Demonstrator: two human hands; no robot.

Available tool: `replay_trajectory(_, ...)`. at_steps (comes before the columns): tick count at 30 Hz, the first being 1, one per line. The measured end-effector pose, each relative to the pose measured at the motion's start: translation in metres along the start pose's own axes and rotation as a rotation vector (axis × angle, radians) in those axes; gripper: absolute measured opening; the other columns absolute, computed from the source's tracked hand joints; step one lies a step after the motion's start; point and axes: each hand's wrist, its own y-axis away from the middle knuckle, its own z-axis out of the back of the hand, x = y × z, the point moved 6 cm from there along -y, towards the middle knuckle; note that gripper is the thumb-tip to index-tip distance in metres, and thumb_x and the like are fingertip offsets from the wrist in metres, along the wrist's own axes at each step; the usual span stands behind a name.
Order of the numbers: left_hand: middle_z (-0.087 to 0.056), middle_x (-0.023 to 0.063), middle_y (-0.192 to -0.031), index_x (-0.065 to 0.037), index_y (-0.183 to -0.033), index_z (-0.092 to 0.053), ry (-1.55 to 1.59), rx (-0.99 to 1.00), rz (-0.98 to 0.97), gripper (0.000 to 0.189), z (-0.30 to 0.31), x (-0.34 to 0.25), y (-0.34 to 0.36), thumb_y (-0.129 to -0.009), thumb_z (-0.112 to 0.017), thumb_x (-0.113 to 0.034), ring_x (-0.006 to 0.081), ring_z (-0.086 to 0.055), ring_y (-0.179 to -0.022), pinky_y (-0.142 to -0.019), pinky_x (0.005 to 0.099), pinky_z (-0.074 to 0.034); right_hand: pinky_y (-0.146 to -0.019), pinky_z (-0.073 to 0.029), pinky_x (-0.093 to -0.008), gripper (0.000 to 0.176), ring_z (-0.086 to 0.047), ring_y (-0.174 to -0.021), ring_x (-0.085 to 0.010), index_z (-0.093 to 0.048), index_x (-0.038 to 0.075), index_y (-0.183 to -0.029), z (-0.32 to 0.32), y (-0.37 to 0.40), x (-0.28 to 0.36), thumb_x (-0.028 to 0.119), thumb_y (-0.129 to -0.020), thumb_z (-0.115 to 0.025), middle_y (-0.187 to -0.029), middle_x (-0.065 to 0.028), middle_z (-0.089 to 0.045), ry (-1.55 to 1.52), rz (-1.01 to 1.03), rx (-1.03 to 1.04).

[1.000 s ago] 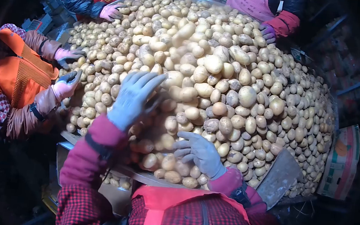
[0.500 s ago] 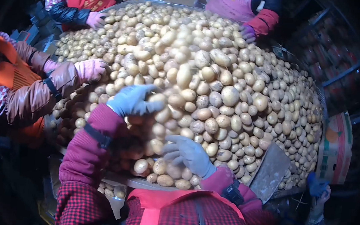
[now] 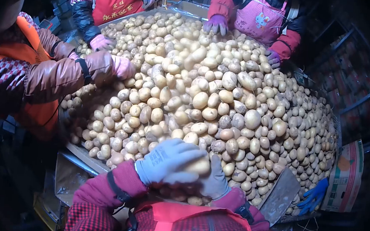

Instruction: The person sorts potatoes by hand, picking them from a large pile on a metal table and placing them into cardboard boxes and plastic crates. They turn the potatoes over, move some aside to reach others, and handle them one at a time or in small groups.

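Potato (image 3: 198, 165) looks firm, dusty, bruisable, so cup its middle: your left hand (image 3: 166, 159) curls pressed-together fingers round it, while your right hand (image 3: 215, 184) props it, fingers unclear.

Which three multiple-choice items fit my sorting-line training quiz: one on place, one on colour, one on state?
1. The left hand and right hand are at: A the near edge of the potato pile; B its top; C off the pile entirely.
2. Both hands are gloved in: A pink; B grey; C blue.
3. The pile is: A loose and unpeeled; B bagged; C sliced.
A, both hands sit low at the pile's near side; B, grey fabric covers both; A, whole skins show throughout.
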Motion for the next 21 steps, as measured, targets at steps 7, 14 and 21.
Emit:
replay_trajectory(7,-0.07,0.0218,-0.115,-0.006,-0.136,-0.062,-0.132,-0.543,0.415,0.055,0.08,0.132,-0.061,-0.091,-0.072,-0.036,0.0355,-0.068,-0.102,-0.091,0.0443,-0.055,-0.072,-0.057,-0.0324,0.069,-0.068,-0.1,-0.0262,-0.041,0.004,-0.152,0.023,0.012,0.007,0.002,-0.089,-0.069,-0.132,-0.0237,-0.063,0.061,0.054,-0.002)
replay_trajectory(14,-0.069,0.0229,-0.128,-0.013,-0.146,-0.056,-0.104,-0.389,0.581,0.063,0.096,0.286,-0.092,-0.097,-0.061,-0.053,0.0361,-0.066,-0.121,-0.105,0.0432,-0.05,-0.103,-0.054,-0.0417,0.073,-0.066,-0.12,-0.0292,-0.037,0.001,-0.152,0.027,0.009,0.014,-0.006,-0.087,-0.07,-0.14,-0.0245,-0.059,0.292,0.113,0.133)
replay_trajectory(21,-0.055,0.0205,-0.149,-0.006,-0.153,-0.047,-0.134,-0.207,0.644,0.078,0.091,0.265,-0.073,-0.086,-0.077,-0.033,0.0312,-0.052,-0.138,-0.117,0.0411,-0.04,-0.073,-0.054,-0.0317,0.071,-0.065,-0.094,-0.0203,-0.034,0.001,-0.155,0.033,0.007,-0.001,0.005,-0.093,-0.067,-0.135,-0.0204,-0.061,0.206,0.095,0.111)
